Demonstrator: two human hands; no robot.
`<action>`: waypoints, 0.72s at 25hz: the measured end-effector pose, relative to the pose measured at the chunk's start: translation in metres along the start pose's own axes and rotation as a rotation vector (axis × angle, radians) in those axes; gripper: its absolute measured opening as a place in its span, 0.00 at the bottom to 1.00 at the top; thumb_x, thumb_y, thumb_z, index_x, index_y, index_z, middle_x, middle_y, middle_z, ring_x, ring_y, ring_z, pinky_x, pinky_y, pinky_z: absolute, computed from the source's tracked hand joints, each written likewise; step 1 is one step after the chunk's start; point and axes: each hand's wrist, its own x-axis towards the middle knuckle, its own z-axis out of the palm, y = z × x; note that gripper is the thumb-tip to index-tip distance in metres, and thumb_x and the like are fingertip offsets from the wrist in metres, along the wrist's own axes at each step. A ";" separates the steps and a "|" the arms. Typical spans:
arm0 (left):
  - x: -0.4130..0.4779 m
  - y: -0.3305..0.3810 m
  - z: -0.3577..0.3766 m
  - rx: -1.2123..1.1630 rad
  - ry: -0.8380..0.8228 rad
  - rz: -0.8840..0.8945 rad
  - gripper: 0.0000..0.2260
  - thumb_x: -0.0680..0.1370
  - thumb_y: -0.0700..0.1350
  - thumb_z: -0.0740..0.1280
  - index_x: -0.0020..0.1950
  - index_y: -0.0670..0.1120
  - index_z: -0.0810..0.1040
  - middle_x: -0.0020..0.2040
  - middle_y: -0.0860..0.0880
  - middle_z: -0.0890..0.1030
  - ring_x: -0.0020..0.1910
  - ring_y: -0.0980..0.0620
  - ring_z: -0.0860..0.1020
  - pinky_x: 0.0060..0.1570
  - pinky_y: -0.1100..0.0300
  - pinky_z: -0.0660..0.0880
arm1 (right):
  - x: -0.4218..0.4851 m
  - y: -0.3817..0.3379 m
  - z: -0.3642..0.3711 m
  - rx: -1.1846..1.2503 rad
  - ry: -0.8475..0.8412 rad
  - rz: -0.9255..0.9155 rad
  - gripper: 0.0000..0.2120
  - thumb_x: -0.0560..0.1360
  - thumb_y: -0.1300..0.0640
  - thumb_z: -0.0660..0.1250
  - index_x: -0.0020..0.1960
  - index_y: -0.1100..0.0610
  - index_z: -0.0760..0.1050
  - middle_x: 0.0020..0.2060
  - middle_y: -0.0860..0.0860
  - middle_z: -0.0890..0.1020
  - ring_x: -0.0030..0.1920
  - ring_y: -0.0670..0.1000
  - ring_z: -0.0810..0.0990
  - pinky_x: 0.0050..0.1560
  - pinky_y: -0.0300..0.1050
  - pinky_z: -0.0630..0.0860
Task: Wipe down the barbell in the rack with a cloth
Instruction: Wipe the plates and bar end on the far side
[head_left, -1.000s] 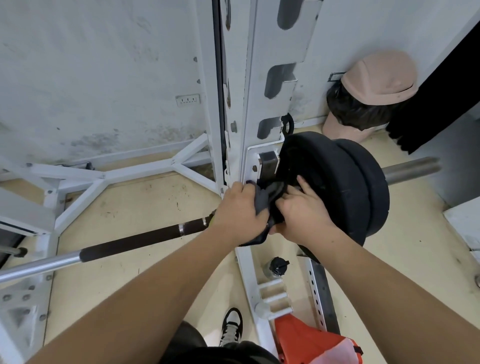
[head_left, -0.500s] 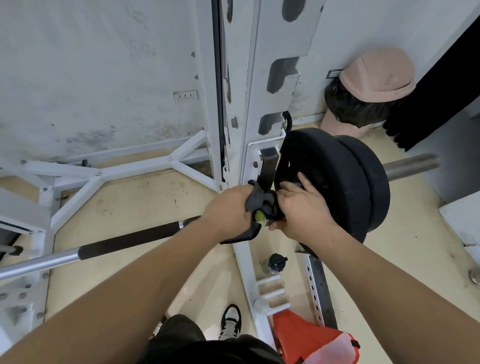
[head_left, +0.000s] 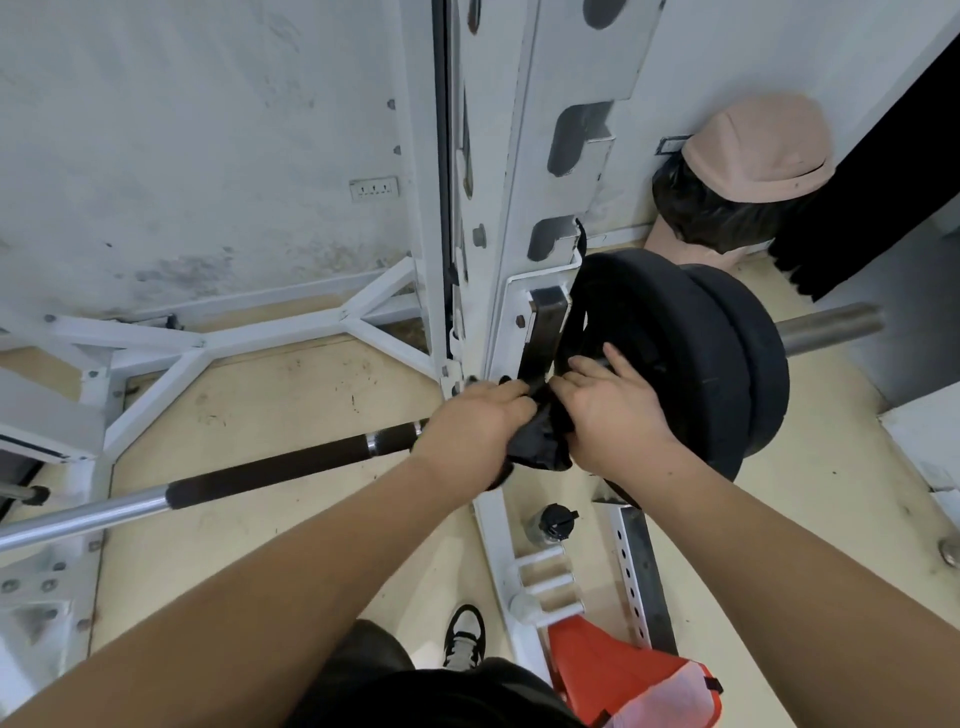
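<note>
Head view: two hands bunch a dark cloth (head_left: 540, 441) on the barbell (head_left: 270, 475) at the rack (head_left: 498, 291).
Left hand (head_left: 475, 426) and right hand (head_left: 613, 410) sit close together, both clenched on the cloth; beyond them, black plates (head_left: 691, 364).

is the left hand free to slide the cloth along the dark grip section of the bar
Probably yes: the left hand grips the cloth right at that section's end, with nothing on the bar beyond.
</note>
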 end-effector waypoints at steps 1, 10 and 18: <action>-0.019 -0.013 -0.004 0.003 0.030 -0.004 0.22 0.67 0.38 0.77 0.60 0.48 0.81 0.62 0.50 0.81 0.53 0.43 0.80 0.48 0.50 0.81 | 0.001 0.000 0.000 0.008 -0.018 0.006 0.33 0.70 0.40 0.72 0.70 0.55 0.73 0.65 0.49 0.79 0.76 0.50 0.63 0.80 0.56 0.45; -0.015 0.011 -0.010 0.212 -0.036 -0.139 0.18 0.68 0.34 0.71 0.57 0.45 0.76 0.56 0.44 0.81 0.53 0.39 0.78 0.51 0.47 0.77 | 0.001 -0.003 0.004 -0.035 -0.007 -0.001 0.38 0.71 0.35 0.69 0.73 0.56 0.69 0.67 0.49 0.77 0.77 0.51 0.62 0.80 0.57 0.46; -0.059 -0.036 -0.023 -0.011 0.043 0.080 0.31 0.68 0.35 0.76 0.70 0.46 0.76 0.67 0.47 0.79 0.58 0.45 0.79 0.52 0.55 0.79 | -0.002 -0.004 0.002 0.013 -0.027 0.012 0.39 0.73 0.35 0.68 0.76 0.55 0.66 0.71 0.49 0.74 0.78 0.50 0.58 0.80 0.56 0.44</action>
